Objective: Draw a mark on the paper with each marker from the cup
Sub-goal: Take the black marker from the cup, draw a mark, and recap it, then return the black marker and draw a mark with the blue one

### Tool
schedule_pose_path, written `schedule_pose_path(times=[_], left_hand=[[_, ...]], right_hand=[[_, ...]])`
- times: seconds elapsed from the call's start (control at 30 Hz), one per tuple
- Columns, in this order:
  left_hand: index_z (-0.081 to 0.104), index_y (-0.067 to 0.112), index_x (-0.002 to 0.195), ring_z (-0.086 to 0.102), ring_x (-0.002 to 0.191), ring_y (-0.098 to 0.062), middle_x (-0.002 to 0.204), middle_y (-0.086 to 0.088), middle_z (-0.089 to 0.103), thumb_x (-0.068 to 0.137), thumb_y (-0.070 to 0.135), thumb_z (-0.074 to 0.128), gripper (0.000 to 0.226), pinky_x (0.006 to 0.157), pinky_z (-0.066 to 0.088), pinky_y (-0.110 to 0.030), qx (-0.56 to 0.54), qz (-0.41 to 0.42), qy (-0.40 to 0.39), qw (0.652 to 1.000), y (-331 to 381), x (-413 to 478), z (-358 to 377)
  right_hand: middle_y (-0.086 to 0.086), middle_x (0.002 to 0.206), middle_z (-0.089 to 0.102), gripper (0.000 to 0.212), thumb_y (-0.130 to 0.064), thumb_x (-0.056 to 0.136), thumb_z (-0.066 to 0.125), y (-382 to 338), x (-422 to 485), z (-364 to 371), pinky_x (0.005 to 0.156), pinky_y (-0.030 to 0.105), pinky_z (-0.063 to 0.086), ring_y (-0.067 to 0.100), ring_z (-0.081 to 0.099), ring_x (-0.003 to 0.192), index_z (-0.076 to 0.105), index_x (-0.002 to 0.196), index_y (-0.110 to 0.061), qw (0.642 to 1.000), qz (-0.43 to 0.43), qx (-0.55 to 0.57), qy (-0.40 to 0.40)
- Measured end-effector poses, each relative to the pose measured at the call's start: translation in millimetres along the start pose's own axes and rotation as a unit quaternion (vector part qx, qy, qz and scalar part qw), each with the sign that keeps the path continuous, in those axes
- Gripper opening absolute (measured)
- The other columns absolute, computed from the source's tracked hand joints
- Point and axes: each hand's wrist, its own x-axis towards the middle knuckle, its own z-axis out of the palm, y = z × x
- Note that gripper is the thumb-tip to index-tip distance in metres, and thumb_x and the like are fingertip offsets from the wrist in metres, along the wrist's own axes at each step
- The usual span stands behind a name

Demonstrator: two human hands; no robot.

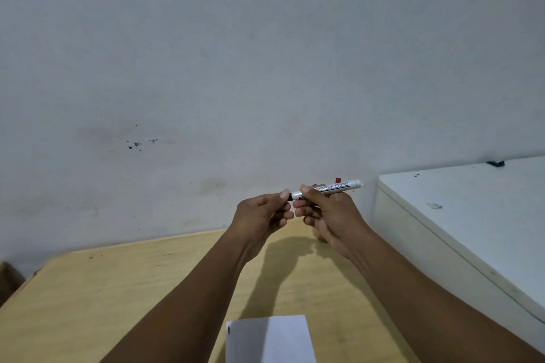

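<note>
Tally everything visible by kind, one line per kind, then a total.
Hands: 2, left hand and right hand
Markers: 2, a white marker held in both hands, plus a red tip showing behind it
Paper sheets: 1, paper
Tables: 1, wooden table
White cabinets: 1, cabinet
Total: 7

white marker (330, 188), white paper (269, 339), tan table (118, 289)

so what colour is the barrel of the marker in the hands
White with dark lettering, on the marker; the head view shows it best.
</note>
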Motion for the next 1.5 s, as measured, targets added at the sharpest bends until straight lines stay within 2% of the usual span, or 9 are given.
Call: schedule_pose_path(times=[0.17,0.33,0.53,0.67,0.77,0.93,1.1,1.37,1.5], left_hand=[[0.076,0.002,0.092,0.07,0.064,-0.017,0.073,-0.006,0.069,0.087,0.023,0.078,0.021,0.065,0.056,-0.025,0.056,0.028,0.018,0.998,-1.3,12.7,6.7],[0.077,0.005,0.084,0.075,0.067,-0.024,0.069,-0.007,0.074,0.088,0.02,0.078,0.015,0.067,0.056,-0.034,0.19,0.124,0.044,0.973,18.3,31.7,18.5],[0.077,0.01,0.086,0.075,0.063,-0.013,0.071,-0.004,0.078,0.087,0.025,0.077,0.015,0.06,0.053,-0.016,0.423,0.219,0.05,0.878,32.1,58.6,48.4],[0.078,0.014,0.088,0.072,0.075,-0.014,0.074,0.002,0.075,0.087,0.029,0.077,0.016,0.074,0.058,-0.031,0.536,0.229,0.005,0.813,26.5,76.6,68.2],[0.08,0.017,0.093,0.071,0.078,-0.01,0.078,0.004,0.076,0.088,0.037,0.074,0.021,0.076,0.058,-0.032,0.577,0.198,-0.037,0.792,19.8,87.8,81.3],[0.074,0.014,0.123,0.062,0.122,-0.023,0.131,-0.008,0.069,0.092,0.018,0.052,0.038,0.099,0.048,-0.032,0.588,0.183,-0.043,0.786,11.6,94.1,91.1],[0.074,0.014,0.122,0.065,0.114,-0.025,0.126,-0.008,0.07,0.09,0.012,0.061,0.035,0.093,0.052,-0.034,0.66,0.168,-0.067,0.729,3.7,101.2,74.6],[0.08,0.011,0.104,0.069,0.101,-0.023,0.107,-0.006,0.079,0.094,0.013,0.063,0.02,0.084,0.05,-0.029,0.604,0.251,0.003,0.756,23.5,89.9,72.3],[0.08,0.012,0.098,0.069,0.09,-0.023,0.097,-0.006,0.078,0.093,0.016,0.065,0.017,0.084,0.055,-0.034,0.575,0.28,0.043,0.768,63.1,62.2,64.3]], right_hand=[[0.012,0.075,0.069,0.017,-0.025,0.096,0.07,3.6,11.8,-9.0,0.045,0.022,0.039,0.014,0.056,0.053,0.066,0.094,-0.009,0.999,0.031,-0.018,0.002],[0.015,0.067,0.07,0.059,-0.061,0.09,0.064,-18.8,27.5,-53.5,0.039,0.021,0.032,0.017,0.045,0.046,0.064,0.1,-0.003,0.977,0.101,-0.158,0.099],[0.017,0.076,0.072,0.035,-0.035,0.098,0.063,-40.3,32.2,-102.3,0.042,0.024,0.038,0.018,0.052,0.046,0.065,0.101,0.0,0.942,0.07,-0.276,0.175],[0.013,0.077,0.074,0.026,-0.029,0.097,0.064,-48.6,38.3,-108.9,0.045,0.025,0.042,0.02,0.06,0.052,0.068,0.103,-0.004,0.925,0.045,-0.354,0.134],[0.01,0.077,0.076,0.021,-0.03,0.096,0.064,-49.1,45.8,-110.0,0.047,0.024,0.042,0.019,0.062,0.052,0.068,0.101,-0.009,0.916,0.028,-0.382,0.119],[0.01,0.079,0.077,0.019,-0.03,0.096,0.065,-40.2,58.5,-111.8,0.046,0.024,0.043,0.017,0.062,0.05,0.067,0.1,-0.011,0.914,0.019,-0.389,0.113],[0.004,0.07,0.075,0.016,-0.025,0.095,0.064,-22.9,66.8,-112.2,0.043,0.022,0.041,0.015,0.062,0.046,0.069,0.098,-0.01,0.927,0.037,-0.36,0.103],[0.004,0.07,0.074,0.024,-0.032,0.095,0.066,-24.2,49.9,-93.2,0.042,0.023,0.039,0.017,0.06,0.047,0.07,0.089,-0.01,0.946,0.002,-0.301,0.12],[0.007,0.073,0.073,0.036,-0.042,0.096,0.064,-30.7,30.0,-57.7,0.041,0.022,0.038,0.015,0.058,0.046,0.071,0.093,-0.007,0.97,0.067,-0.217,0.082]])
